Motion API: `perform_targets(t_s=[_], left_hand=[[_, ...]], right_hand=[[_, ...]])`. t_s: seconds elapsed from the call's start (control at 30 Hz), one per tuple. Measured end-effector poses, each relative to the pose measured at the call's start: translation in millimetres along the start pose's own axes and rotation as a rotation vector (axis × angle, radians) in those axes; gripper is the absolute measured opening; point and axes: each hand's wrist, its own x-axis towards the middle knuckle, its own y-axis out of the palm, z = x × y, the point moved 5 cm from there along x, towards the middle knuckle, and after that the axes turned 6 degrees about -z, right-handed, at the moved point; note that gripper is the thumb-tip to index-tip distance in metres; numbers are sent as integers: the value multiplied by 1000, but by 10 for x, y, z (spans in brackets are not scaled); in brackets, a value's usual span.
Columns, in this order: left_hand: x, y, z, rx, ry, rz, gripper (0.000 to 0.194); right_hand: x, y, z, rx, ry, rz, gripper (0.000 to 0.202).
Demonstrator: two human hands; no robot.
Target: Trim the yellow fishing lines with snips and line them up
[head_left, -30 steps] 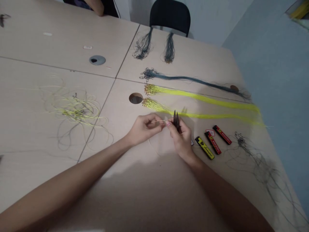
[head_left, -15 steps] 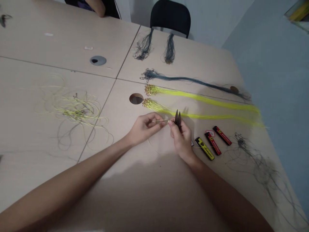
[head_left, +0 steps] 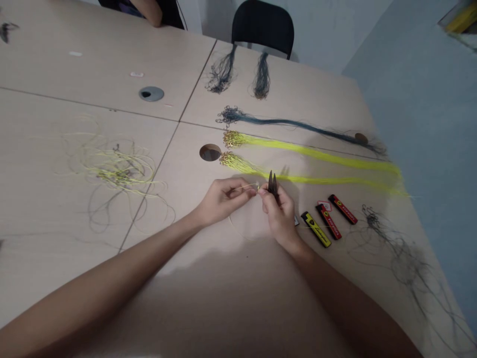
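Between thumb and fingertips, my left hand (head_left: 225, 199) pinches a thin yellow fishing line (head_left: 244, 187); any hook on it is too small to make out. My right hand (head_left: 278, 206) holds dark-bladed thread snips (head_left: 273, 182) in its curled fingers, blade tips pointing up and slightly apart. Its thumb and forefinger meet the line close to the left fingertips. Just beyond both hands lies a bundle of yellow lines (head_left: 298, 179) with gold hooks (head_left: 226, 159) at its left end. A second yellow bundle (head_left: 313, 153) runs alongside it, farther back.
Lighters, one yellow (head_left: 316, 229) and two red (head_left: 328, 222), lie right of my right hand. Tangled dark lines with hooks (head_left: 372, 219) lie farther right. Loose yellow lines (head_left: 122, 169) spread at left. Dark bundles (head_left: 290, 122) lie behind. A person's arm (head_left: 149, 10) rests at the far edge.
My right fingertips have shifted slightly left and down, and the snips have tilted a little left. A small bit of the line now shows between the two hands' fingertips.
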Motion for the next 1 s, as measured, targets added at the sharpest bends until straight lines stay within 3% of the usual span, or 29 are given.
perform_targets(t_s=[0.4, 0.57, 1.0], left_hand=[[3, 11, 2, -25, -21, 27, 22], [7, -14, -8, 14, -24, -17, 22], [4, 4, 16, 27, -3, -1, 21]], right_hand=[[4, -10, -58, -39, -16, -17, 21], [12, -43, -86, -32, -13, -71, 27], [-18, -19, 97, -106, -183, -47, 12]])
